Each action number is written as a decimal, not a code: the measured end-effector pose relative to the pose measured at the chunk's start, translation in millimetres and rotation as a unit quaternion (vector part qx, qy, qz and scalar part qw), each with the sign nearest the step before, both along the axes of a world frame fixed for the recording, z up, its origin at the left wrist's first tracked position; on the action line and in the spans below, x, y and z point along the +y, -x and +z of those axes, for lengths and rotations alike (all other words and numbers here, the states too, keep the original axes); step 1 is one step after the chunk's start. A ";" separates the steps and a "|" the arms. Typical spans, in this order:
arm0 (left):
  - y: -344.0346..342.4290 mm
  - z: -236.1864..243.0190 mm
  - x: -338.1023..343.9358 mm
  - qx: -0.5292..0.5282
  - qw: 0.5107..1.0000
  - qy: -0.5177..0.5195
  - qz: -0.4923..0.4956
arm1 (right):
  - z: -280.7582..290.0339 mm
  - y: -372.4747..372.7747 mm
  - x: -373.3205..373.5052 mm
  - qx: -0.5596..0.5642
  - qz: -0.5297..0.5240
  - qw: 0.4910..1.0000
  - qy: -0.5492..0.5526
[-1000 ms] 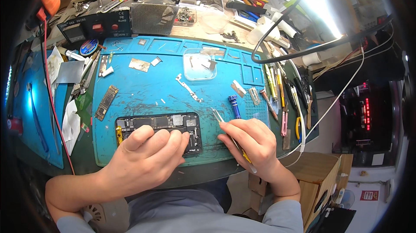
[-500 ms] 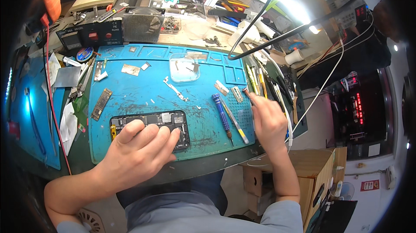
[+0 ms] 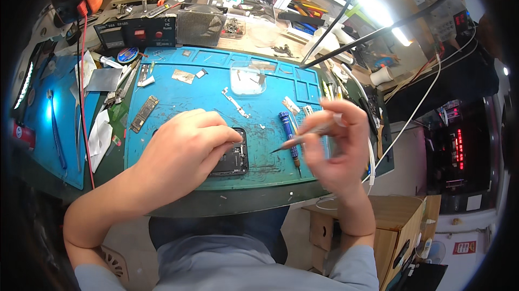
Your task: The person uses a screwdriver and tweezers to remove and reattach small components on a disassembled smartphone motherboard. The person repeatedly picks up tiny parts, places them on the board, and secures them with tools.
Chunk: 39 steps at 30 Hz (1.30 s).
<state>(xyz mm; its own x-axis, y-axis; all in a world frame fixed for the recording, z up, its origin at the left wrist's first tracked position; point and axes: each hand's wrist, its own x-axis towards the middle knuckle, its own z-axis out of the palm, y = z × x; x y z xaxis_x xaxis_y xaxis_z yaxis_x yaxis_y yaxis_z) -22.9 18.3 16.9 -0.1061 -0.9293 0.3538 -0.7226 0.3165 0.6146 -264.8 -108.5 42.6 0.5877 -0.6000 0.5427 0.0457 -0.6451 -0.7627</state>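
My left hand (image 3: pixel 186 156) is closed over an opened black phone (image 3: pixel 233 165), fingertips pinched at its upper right; what they grip is hidden. Motion blurs my right hand (image 3: pixel 339 153), which grips a slim grey pointed tool (image 3: pixel 297 140), its dark tip in the air right of the phone. Beside that hand a blue screwdriver (image 3: pixel 288 134) and another slim tool (image 3: pixel 295 123) lie on the blue mat (image 3: pixel 259 177). Farther back on it are a clear small container (image 3: pixel 247 74) and a white bracket (image 3: pixel 235 101). A circuit board (image 3: pixel 144 112) lies left of the phone.
A black control unit (image 3: pixel 135 34) and fan-like meshed box (image 3: pixel 200 26) stand behind the mat. A black lamp arm (image 3: pixel 373 34) crosses the back right. Tools (image 3: pixel 351 91) and white cables (image 3: pixel 412 118) line the right side; red and black wires (image 3: pixel 86 101) hang at the left.
My right hand laid the slim tool by the screwdriver, reached to the tools at the right and now holds a different pointed tool, back leftward. My left hand has shifted slightly rightward over the phone.
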 end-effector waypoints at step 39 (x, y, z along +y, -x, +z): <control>9.4 4.0 -15.4 0.211 0.970 -0.119 -0.034 | -2.4 -41.9 -5.9 0.073 0.135 0.976 0.155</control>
